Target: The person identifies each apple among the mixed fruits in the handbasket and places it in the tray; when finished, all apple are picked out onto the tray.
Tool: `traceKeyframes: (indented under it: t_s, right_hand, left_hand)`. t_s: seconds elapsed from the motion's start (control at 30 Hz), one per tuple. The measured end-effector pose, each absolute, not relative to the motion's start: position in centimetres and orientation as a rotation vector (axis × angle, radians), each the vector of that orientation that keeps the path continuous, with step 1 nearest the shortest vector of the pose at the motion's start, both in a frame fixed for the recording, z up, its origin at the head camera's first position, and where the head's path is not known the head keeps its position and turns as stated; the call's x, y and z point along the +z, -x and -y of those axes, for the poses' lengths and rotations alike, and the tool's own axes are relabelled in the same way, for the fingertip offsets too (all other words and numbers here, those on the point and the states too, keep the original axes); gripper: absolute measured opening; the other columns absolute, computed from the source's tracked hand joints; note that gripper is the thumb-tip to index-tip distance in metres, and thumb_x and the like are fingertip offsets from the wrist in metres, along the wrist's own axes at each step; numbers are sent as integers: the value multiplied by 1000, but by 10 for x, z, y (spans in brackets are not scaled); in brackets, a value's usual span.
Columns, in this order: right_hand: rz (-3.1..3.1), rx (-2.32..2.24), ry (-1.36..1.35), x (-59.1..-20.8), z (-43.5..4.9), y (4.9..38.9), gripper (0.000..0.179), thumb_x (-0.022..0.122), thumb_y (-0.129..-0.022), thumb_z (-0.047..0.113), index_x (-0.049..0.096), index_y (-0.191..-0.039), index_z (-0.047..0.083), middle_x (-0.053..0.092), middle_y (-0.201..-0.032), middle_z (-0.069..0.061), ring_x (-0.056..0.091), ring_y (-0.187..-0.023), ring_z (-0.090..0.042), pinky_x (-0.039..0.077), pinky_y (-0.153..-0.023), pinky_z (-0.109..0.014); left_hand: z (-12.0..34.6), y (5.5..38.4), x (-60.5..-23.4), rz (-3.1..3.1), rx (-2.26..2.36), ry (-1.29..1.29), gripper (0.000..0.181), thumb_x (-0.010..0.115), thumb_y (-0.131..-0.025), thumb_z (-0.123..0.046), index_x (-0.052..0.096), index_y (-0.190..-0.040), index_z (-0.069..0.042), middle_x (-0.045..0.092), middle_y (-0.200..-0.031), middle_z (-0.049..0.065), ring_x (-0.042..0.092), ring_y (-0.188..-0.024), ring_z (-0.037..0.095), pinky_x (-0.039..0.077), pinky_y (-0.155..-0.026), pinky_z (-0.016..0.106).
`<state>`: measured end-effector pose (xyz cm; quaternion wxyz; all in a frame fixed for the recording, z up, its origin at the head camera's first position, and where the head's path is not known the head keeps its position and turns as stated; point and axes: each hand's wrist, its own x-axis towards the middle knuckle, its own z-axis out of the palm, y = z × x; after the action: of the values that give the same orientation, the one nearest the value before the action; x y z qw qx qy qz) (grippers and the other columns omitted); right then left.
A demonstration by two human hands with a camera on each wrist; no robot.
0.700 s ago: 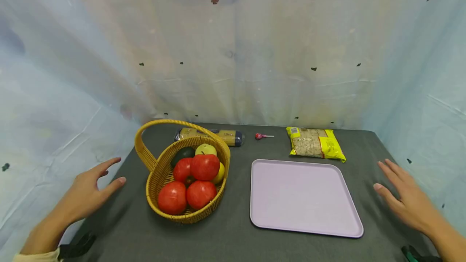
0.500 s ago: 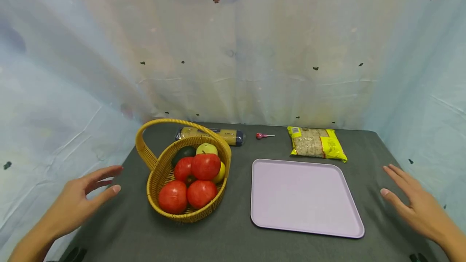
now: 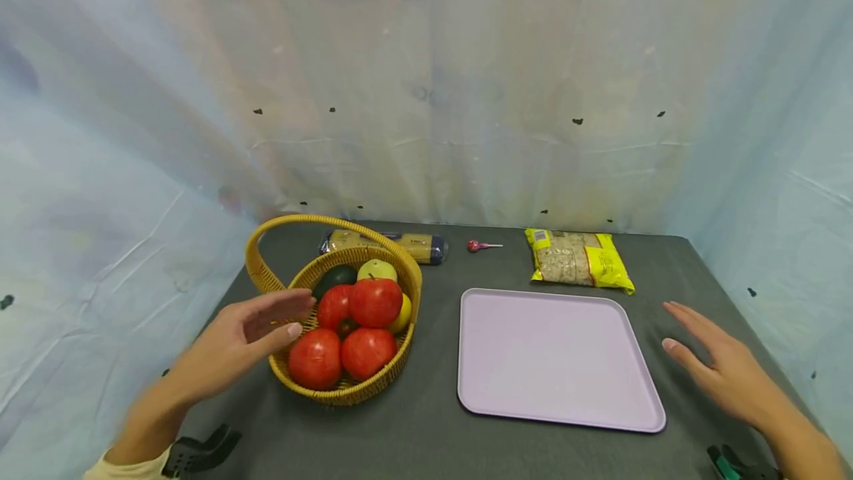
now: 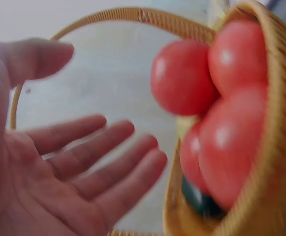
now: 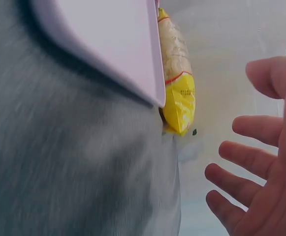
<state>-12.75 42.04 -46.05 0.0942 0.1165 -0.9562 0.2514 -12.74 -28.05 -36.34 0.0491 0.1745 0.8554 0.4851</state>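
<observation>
My left hand [image 3: 233,343] is held out at the left side of a yellow wicker basket [image 3: 373,393], its fingertips overlapping the rim in the head view. In the left wrist view the left hand [image 4: 79,162] has spread fingers and nothing in its palm. Several red tomatoes [image 3: 315,359] fill the basket, along with a dark green avocado-like fruit [image 3: 335,280], a pale green fruit [image 3: 378,270] and a yellow one [image 3: 402,315] partly hidden. To the right of a lilac tray [image 3: 560,361], my right hand [image 3: 726,372] hovers with loosely extended fingers, holding nothing.
Behind the basket lies a long yellow-and-blue packet [image 3: 423,249], partly covered by it. A lollipop [image 3: 474,246] lies at the back middle. The yellow bag of oat-like flakes [image 3: 578,259] rests behind the tray. A pale curtain [image 3: 466,95] encloses the grey table [image 3: 426,435].
My left hand first drew back slightly, then moved right to the basket's edge. My right hand went a little outward, then came back left toward the tray. The objects stay in place.
</observation>
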Motion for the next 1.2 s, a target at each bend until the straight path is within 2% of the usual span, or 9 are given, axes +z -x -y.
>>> traceKeyframes:
  t_s: [0.07, 0.13, 0.17, 0.33, 0.43, 0.63, 0.83, 1.07, 1.2]
  right_hand:
    - [2860, 759, -336, -459, -415, 132, 69, 62, -112, 27, 33, -174, 19, 40, -169, -32, 26, -167, -36, 27, -114, -85]
    - [2880, 763, -332, -457, -409, 137, 69, 63, -112, 29, 33, -173, 15, 40, -168, -34, 37, -152, -62, 32, -105, -86]
    - [2894, 764, -328, -457, -406, 140, 69, 62, -113, 30, 34, -173, 13, 40, -167, -34, 40, -147, -66, 33, -104, -86]
    - [2980, 765, -299, -457, -397, 151, 69, 61, -113, 35, 35, -170, 5, 41, -166, -37, 41, -145, -67, 36, -105, -84]
    - [3039, 752, -258, -458, -395, 156, 71, 59, -114, 38, 35, -168, 0, 41, -163, -40, 41, -144, -68, 37, -105, -85]
    - [3171, 730, -205, -464, -394, 165, 74, 56, -115, 42, 33, -167, -5, 40, -162, -44, 43, -143, -69, 39, -108, -84]
    - [3222, 790, -226, -472, -393, 168, 74, 59, -114, 39, 31, -169, -2, 35, -164, -45, 37, -146, -69, 35, -109, -86]
    - [3170, 826, -310, -479, -394, 167, 74, 67, -109, 27, 32, -169, 0, 36, -166, -40, 33, -148, -66, 32, -110, -88]
    - [3140, 837, -332, -483, -395, 167, 76, 69, -107, 24, 32, -169, 0, 33, -167, -40, 28, -151, -66, 28, -111, -89]
  left_hand:
    - [270, 138, -364, -2601, 1483, -530, 46, 68, -110, -23, 61, -154, -13, 66, -153, 13, 71, -132, 17, 58, -101, 19]
    - [260, 148, -364, -2608, 1466, -510, 48, 69, -110, -28, 60, -155, -13, 65, -154, 13, 69, -135, 26, 59, -104, 24]
    - [255, 153, -364, -2615, 1444, -493, 50, 69, -110, -31, 60, -155, -14, 65, -155, 12, 68, -136, 29, 59, -106, 29]
    - [234, 172, -362, -2633, 1329, -433, 61, 71, -108, -43, 55, -159, -14, 62, -159, 11, 66, -140, 33, 55, -114, 56]
    - [224, 180, -360, -2663, 1246, -398, 67, 71, -106, -48, 54, -161, -13, 58, -162, 12, 66, -140, 35, 53, -115, 61]
    - [205, 192, -359, -2730, 1110, -307, 76, 69, -105, -53, 52, -162, -5, 60, -159, 18, 65, -140, 36, 55, -114, 57]
    - [190, 192, -360, -2896, 939, -271, 73, 68, -107, -50, 56, -155, 3, 69, -146, 23, 70, -131, 39, 57, -109, 58]
    - [182, 194, -362, -2921, 856, -270, 77, 67, -105, -56, 57, -156, 1, 71, -144, 21, 70, -128, 39, 58, -107, 57]
    - [178, 195, -363, -2897, 854, -264, 81, 70, -102, -59, 57, -157, -1, 71, -144, 20, 72, -122, 34, 60, -102, 53]
